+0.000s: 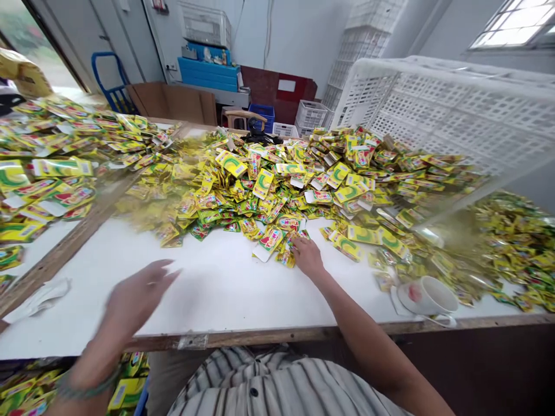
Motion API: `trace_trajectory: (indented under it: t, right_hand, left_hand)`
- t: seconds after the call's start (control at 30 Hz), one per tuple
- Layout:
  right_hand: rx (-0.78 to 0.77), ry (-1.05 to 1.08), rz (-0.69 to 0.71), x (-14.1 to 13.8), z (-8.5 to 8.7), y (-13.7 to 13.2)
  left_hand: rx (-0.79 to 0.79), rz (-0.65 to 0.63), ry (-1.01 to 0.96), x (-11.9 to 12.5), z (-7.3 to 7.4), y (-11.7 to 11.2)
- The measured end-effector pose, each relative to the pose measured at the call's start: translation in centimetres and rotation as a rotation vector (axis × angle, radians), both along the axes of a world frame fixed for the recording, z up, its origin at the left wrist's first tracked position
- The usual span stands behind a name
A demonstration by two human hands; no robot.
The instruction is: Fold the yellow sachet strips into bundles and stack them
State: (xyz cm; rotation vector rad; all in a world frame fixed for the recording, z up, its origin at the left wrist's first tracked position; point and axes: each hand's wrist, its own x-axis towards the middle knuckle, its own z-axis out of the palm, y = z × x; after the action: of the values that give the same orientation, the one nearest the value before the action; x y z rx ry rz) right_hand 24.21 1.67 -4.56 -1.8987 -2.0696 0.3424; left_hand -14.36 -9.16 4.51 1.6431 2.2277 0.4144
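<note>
A big heap of small yellow-and-green packets (pixel 277 185) covers the far half of a white table (pixel 217 294). My right hand (pixel 307 256) reaches to the near edge of the heap, its fingers touching a few packets (pixel 277 240) there. My left hand (pixel 137 294) hovers blurred over the bare white tabletop, fingers apart, holding nothing.
A white plastic crate (pixel 455 115) stands tilted at the right, over more packets. A white cup (pixel 429 296) lies near the table's front right edge. More packets pile on the left table (pixel 47 167) and in a bin below (pixel 26 393). Crates and boxes line the back wall.
</note>
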Motion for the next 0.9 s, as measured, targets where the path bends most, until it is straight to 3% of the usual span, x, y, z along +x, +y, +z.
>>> trace_trajectory:
  t: [0.1,0.23,0.33,0.4,0.53,0.63,0.73,0.83,0.9]
  right_hand:
    - [0.023,0.064,-0.097,0.7,-0.5,-0.9]
    - [0.065,0.269,-0.204,2.5,-0.8,-2.2]
    - [0.098,0.358,-0.197,3.5,-0.9,-3.6]
    - [0.058,0.377,-0.180,3.9,-1.0,-4.5]
    - [-0.084,0.402,-0.084,4.2,-1.0,-6.1]
    - [-0.092,0.418,-0.091,4.2,-0.9,-6.8]
    - [-0.132,0.610,-0.164,3.8,-0.6,-7.3]
    - [-0.187,0.943,-0.134,2.8,-0.2,-7.7]
    - [-0.208,1.021,-0.078,1.8,-0.1,-7.9]
  left_hand:
    - [0.030,-0.194,-0.010,7.8,-0.9,4.9]
    - [0.157,-0.616,-0.010,17.5,-2.9,7.3]
    - [0.153,-0.886,-0.005,21.5,-5.5,7.4]
    - [0.127,-0.938,-0.031,22.6,-7.2,7.3]
    - [0.101,-0.875,-0.106,22.5,-8.8,7.4]
    - [0.073,-0.785,-0.191,21.7,-8.4,7.5]
    - [0.038,-0.654,-0.292,20.8,-7.8,7.5]
    - [-0.099,-0.447,-0.660,19.7,-7.8,7.1]
    - [-0.209,-0.285,-0.968,19.0,-7.9,6.5]
